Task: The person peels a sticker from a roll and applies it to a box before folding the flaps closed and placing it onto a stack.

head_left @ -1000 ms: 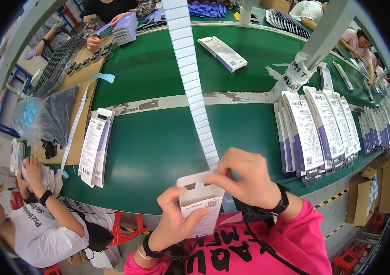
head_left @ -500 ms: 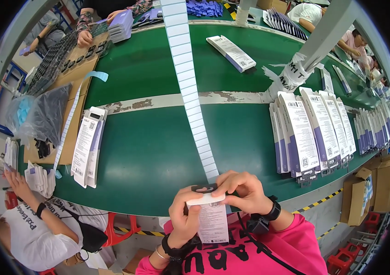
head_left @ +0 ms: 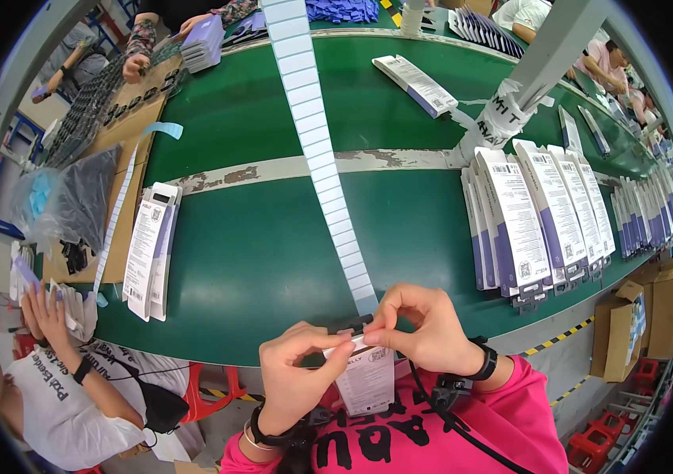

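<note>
In front of my pink top I hold a flat white carton point(head_left: 366, 385) upright, its printed face toward me. My left hand point(head_left: 298, 371) pinches the left side of its top edge between thumb and fingers. My right hand point(head_left: 423, 328) pinches the top edge further right, both thumbs nearly meeting there. A dark hang tab point(head_left: 352, 325) shows behind the fingertips. The carton's top opening is mostly covered by my fingers. Just beyond the hands, a long strip of blank white labels point(head_left: 322, 166) runs down to the near edge of the green table point(head_left: 257, 253).
Two cartons point(head_left: 147, 253) stand at the left; a row of cartons point(head_left: 518, 221) stands at the right. Another carton point(head_left: 415, 84) lies on the far green belt. A grey post point(head_left: 550, 55) rises at the right. Co-workers sit at left, one hand point(head_left: 48, 320) near white cartons.
The carton's white top flap has gone down and its printed face shows more fully. My left fingers have shifted to the top edge. The carton on the far belt has moved right.
</note>
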Demonstrator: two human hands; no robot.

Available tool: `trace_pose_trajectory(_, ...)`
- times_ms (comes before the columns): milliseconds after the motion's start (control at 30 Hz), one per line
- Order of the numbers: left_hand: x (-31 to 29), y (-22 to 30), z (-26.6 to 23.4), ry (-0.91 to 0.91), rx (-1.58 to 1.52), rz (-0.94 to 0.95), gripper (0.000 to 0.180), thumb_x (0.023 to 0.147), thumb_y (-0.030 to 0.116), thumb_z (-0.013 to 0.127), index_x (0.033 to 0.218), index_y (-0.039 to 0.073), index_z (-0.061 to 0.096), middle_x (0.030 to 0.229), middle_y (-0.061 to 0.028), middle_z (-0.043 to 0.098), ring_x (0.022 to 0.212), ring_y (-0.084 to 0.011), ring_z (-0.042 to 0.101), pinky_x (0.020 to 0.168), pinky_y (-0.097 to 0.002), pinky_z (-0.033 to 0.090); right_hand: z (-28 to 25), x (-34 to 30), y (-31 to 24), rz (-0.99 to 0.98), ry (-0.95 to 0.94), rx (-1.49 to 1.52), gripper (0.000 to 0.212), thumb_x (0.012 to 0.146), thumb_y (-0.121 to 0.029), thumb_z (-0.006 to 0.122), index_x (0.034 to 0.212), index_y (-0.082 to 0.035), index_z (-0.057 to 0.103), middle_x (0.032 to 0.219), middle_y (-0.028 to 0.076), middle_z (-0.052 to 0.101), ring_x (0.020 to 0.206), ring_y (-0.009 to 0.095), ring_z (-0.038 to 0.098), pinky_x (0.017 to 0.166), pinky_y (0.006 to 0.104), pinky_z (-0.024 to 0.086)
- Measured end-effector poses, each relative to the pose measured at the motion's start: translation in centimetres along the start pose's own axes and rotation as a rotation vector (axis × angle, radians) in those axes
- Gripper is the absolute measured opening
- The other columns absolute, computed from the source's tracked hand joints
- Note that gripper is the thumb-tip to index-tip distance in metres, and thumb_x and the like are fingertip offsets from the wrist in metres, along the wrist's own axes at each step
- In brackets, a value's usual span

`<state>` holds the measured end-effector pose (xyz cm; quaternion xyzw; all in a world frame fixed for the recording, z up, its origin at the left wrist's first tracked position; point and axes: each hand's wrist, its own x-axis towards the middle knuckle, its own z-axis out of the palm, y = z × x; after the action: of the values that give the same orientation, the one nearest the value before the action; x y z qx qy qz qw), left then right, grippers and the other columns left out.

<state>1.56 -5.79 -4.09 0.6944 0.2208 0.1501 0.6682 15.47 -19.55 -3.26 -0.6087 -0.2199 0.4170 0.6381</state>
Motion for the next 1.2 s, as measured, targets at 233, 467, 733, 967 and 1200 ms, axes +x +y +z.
trace_pose_trajectory(233, -2.1, -3.1, 0.1, -0.051, 0.123, 0.184, 0.022, 0.072, -0.005, 0.075, 0.092, -0.004, 0.068, 0.095, -0.0172, 0.068, 0.097, -0.0256, 0.066, 0.077, -0.0307, 0.055, -1.6, -0.7, 3.6, -0.393, -0.171, -0.265, 0.021, 0.073, 0.006, 0.073, 0.077, -0.003, 0.055, 0.086, 0.007, 0.068, 0.088, 0.022, 0.061, 0.078, 0.0323, 0.050)
trace_pose_trajectory(467, -1.5, -2.9, -0.5, -0.098, 0.207, 0.305, 0.022, 0.075, -0.002, 0.072, 0.097, -0.001, 0.069, 0.104, -0.0169, 0.068, 0.092, -0.0260, 0.067, 0.076, -0.0323, 0.053, -2.1, -1.3, 4.0, -0.470, -0.144, -0.272, 0.011, 0.074, 0.007, 0.069, 0.076, -0.004, 0.066, 0.095, 0.008, 0.070, 0.094, 0.028, 0.063, 0.079, 0.0347, 0.052)
trace_pose_trajectory(733, 4.1, 0.9, -10.2, 0.752, 0.827, 0.472, 0.029, 0.081, -0.001, 0.062, 0.110, 0.001, 0.063, 0.108, -0.0165, 0.065, 0.098, -0.0356, 0.062, 0.088, -0.0374, 0.047, -10.0, -9.1, -2.8, -0.587, 1.169, -1.043, 0.030, 0.094, -0.003, 0.052, 0.122, 0.002, 0.059, 0.127, 0.013, 0.054, 0.107, 0.018, 0.056, 0.091, 0.0295, 0.045)
trace_pose_trajectory(967, 10.8, 1.9, -22.1, 0.553, 1.205, -0.175, 0.087, 0.065, 0.018, 0.078, 0.135, -0.002, 0.032, 0.122, -0.0326, 0.051, 0.116, -0.0439, 0.048, 0.098, -0.0446, 0.040, -10.2, -10.1, -0.2, -0.357, 1.209, -0.940, 0.031, 0.093, -0.002, 0.054, 0.123, -0.002, 0.060, 0.118, 0.005, 0.047, 0.084, 0.008, 0.049, 0.066, 0.0216, 0.042)
trace_pose_trajectory(1200, 6.7, 5.3, -14.2, 0.502, 0.543, 0.257, 0.076, 0.062, 0.027, 0.086, 0.119, -0.002, 0.046, 0.106, -0.0112, 0.052, 0.098, -0.0258, 0.054, 0.083, -0.0320, 0.044, -4.1, -5.0, -1.6, -0.493, 1.057, -1.337, 0.019, 0.085, -0.001, 0.062, 0.104, -0.001, 0.066, 0.105, 0.006, 0.047, 0.077, 0.014, 0.049, 0.063, 0.0261, 0.041)
